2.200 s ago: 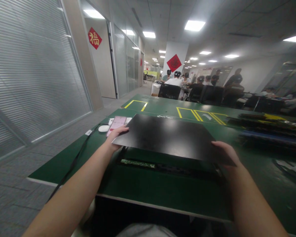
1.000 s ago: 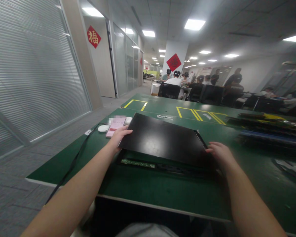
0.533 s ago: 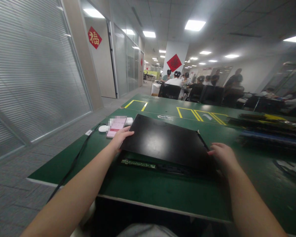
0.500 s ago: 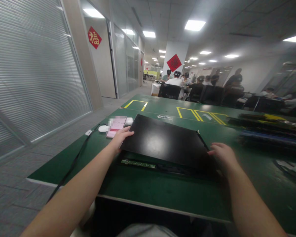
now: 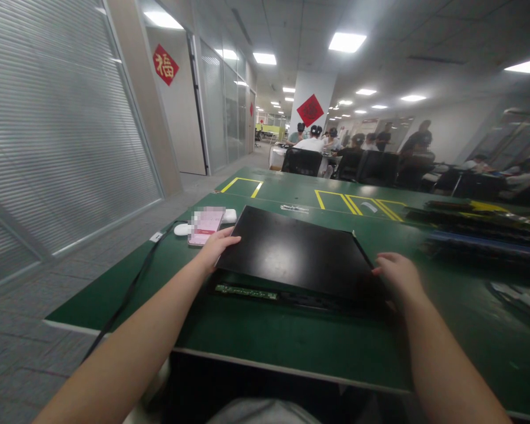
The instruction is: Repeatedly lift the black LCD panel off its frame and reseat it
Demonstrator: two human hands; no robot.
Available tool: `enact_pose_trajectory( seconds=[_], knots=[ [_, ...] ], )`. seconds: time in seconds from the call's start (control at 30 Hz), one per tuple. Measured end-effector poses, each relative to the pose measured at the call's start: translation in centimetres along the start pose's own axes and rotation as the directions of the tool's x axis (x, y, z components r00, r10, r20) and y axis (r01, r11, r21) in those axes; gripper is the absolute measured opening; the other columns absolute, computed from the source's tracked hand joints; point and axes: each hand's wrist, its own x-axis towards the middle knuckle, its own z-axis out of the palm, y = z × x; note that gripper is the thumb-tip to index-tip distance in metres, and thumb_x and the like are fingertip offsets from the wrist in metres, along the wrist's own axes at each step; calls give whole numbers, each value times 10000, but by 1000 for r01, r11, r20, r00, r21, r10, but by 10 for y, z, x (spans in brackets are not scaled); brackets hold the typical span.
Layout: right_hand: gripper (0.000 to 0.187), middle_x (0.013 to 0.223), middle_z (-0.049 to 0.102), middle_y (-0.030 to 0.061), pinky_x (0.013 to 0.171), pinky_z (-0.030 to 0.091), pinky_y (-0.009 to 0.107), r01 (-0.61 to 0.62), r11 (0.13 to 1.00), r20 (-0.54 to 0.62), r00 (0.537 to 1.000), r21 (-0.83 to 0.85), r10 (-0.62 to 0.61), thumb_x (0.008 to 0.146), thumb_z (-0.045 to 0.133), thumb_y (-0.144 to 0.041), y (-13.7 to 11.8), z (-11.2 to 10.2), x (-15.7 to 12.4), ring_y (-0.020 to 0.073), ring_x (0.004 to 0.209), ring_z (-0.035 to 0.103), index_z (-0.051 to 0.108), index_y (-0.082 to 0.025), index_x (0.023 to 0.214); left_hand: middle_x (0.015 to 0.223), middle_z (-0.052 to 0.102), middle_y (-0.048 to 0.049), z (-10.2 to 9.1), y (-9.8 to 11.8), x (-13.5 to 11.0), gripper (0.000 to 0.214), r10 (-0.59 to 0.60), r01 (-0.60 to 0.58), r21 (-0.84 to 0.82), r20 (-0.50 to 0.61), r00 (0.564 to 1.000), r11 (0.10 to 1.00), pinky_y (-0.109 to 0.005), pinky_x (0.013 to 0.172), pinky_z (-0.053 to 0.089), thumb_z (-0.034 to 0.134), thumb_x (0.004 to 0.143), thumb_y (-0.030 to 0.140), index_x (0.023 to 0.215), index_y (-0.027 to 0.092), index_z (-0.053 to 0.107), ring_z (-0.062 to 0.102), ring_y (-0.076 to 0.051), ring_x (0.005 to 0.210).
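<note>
A flat black display panel lies tilted in front of me, its near edge raised off the green table. My left hand grips its left edge, thumb on top and the other fingers largely hidden. At the right edge, my right hand is closed with its fingertips on the side of the panel. Along the near edge runs a narrow green circuit board strip, joined to a dark strip whose details are hard to make out.
Left of the panel lie a phone, a white mouse-like item and a black strap. A stack of dark panels stands at the right. Yellow tape outlines mark the far side. People sit beyond the table.
The view has shifted very slightly. Both hands stay at the panel's edges, and the panel hardly moves.
</note>
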Motion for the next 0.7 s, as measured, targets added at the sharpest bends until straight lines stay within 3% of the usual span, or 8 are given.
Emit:
enact_pose_trajectory(
  seconds=[0.23,0.7],
  knots=[
    [426,763,741,85,634,502,338,8,1000,-6,1000,-14,-8,744,573,-330,-8,-3,-10,253,700,686,677,-187,1131,812,776,-84,-4,-3,4,513,-20,20,19,-12,1000,1000,-305,599,543,796,593,168,1102,147,733,720,-237,653],
    [400,750,729,70,658,488,336,33,986,-21,999,-163,-37,729,563,-305,-18,-5,-19,259,757,681,716,-216,1087,765,772,-75,-1,-1,3,440,-79,80,24,-58,995,996,-324,595,545,777,599,151,1038,151,743,712,-240,622]
  ],
)
